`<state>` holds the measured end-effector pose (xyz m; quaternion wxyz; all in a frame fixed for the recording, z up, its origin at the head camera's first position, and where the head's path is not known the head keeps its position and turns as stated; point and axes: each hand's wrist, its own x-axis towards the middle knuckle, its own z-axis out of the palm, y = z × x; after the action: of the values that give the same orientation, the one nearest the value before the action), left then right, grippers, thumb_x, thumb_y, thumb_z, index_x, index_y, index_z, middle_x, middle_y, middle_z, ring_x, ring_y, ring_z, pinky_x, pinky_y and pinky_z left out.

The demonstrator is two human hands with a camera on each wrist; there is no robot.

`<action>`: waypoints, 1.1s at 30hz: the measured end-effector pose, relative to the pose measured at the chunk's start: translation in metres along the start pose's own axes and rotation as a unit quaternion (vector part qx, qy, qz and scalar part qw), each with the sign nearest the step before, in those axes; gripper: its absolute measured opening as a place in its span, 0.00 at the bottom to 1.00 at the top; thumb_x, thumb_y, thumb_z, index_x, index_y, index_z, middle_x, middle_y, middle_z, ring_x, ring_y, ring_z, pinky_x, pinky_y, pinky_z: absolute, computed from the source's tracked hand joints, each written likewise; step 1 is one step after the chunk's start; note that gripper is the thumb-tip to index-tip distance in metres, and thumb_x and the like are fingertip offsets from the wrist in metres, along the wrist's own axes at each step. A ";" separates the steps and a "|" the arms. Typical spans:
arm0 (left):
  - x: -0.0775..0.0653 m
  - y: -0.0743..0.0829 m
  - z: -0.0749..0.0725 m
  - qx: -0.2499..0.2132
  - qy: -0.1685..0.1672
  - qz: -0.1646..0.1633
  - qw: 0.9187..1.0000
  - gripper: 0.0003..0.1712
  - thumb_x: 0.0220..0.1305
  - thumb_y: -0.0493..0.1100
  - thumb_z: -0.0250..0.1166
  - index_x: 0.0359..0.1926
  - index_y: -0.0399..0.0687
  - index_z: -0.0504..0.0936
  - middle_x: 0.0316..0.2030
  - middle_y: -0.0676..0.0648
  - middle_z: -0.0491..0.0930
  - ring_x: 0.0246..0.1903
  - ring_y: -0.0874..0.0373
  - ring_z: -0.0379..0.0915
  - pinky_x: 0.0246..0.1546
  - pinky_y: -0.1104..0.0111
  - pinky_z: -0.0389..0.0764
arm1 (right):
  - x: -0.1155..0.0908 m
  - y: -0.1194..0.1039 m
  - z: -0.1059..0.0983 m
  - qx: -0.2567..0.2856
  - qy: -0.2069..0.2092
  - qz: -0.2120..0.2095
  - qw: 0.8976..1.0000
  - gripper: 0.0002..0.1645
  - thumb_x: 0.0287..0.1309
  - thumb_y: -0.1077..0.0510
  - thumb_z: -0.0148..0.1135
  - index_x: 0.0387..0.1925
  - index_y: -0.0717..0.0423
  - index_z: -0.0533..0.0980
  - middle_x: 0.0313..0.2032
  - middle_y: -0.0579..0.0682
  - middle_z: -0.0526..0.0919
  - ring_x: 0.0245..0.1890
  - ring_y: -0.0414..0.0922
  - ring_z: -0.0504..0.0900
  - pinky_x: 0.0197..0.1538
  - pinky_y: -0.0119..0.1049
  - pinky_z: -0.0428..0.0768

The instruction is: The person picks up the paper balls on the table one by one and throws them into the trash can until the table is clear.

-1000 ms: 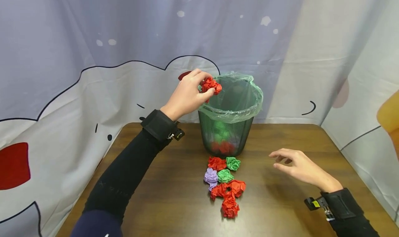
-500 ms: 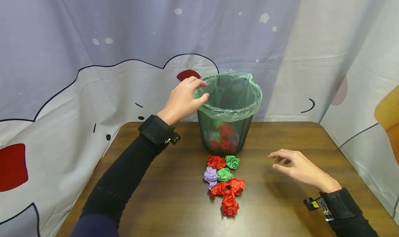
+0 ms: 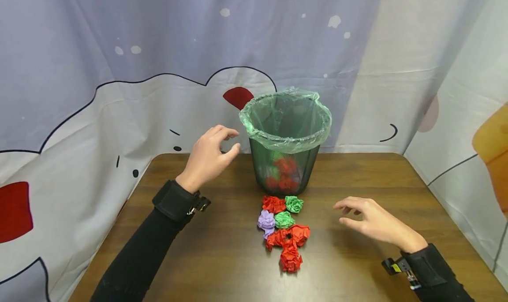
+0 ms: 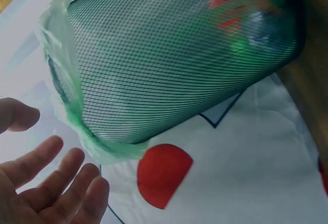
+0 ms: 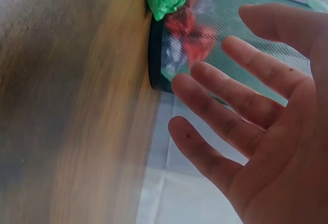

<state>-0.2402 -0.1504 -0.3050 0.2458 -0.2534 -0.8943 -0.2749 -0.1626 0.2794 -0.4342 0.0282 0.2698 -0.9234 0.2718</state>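
Observation:
My left hand (image 3: 209, 156) is raised to the left of the mesh wastebasket (image 3: 283, 169), fingers relaxed and holding nothing. The left wrist view has its spread fingers (image 4: 61, 167) beside the basket's green bag liner (image 4: 72, 106). My right hand (image 3: 371, 220) hovers over the table's right side, loosely bent and without anything in it. In front of the basket lie crumpled paper balls: a red one (image 3: 274, 204), two green ones (image 3: 294, 204), a purple one (image 3: 266, 221) and a touching red cluster (image 3: 289, 244). Through the mesh, red and green balls show at the basket's bottom.
The brown wooden table (image 3: 222, 249) carries everything. Behind it and along the sides hangs a printed curtain (image 3: 158, 37), close to the table's back edge. The wastebasket stands near that edge, its mouth facing up.
A red paper ball left my left hand and dropped into the wastebasket, where more red now shows. The left hand then drew back left and down. My right hand has barely moved.

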 end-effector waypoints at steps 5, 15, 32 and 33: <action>-0.029 -0.007 0.004 0.003 -0.007 -0.021 1.000 0.14 0.66 0.48 0.63 0.50 0.51 0.84 0.47 0.51 0.82 0.47 0.54 0.77 0.45 0.58 0.77 | 0.001 -0.006 0.009 -0.007 -0.001 -0.020 1.000 0.20 0.59 0.55 0.71 0.53 0.40 0.80 0.48 0.36 0.84 0.44 0.41 0.83 0.45 0.42 0.81; -0.070 -0.015 0.019 0.013 -0.048 -0.051 0.997 0.13 0.65 0.49 0.64 0.47 0.52 0.85 0.45 0.52 0.83 0.50 0.54 0.77 0.48 0.55 0.78 | 0.006 -0.018 0.021 -0.013 -0.024 -0.036 0.999 0.25 0.58 0.55 0.72 0.57 0.38 0.78 0.52 0.37 0.82 0.47 0.42 0.82 0.48 0.43 0.82; -0.097 -0.016 0.033 0.013 -0.081 -0.070 0.994 0.12 0.66 0.50 0.65 0.48 0.54 0.84 0.46 0.52 0.83 0.49 0.53 0.79 0.45 0.55 0.80 | 0.016 -0.037 0.043 -0.059 -0.055 -0.088 0.993 0.37 0.55 0.50 0.74 0.67 0.34 0.73 0.63 0.42 0.75 0.63 0.44 0.75 0.58 0.50 0.78; -0.098 -0.015 0.033 0.014 -0.084 -0.071 0.994 0.13 0.66 0.50 0.65 0.48 0.54 0.84 0.46 0.52 0.83 0.49 0.54 0.79 0.45 0.55 0.80 | 0.017 -0.038 0.045 -0.061 -0.057 -0.091 0.992 0.38 0.55 0.49 0.74 0.67 0.34 0.73 0.63 0.43 0.75 0.63 0.44 0.75 0.58 0.51 0.78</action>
<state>-0.1860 -0.1721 -0.3915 0.1536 -0.2075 -0.9314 -0.2567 -0.1532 0.2215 -0.4508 0.0169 0.3656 -0.9098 0.1956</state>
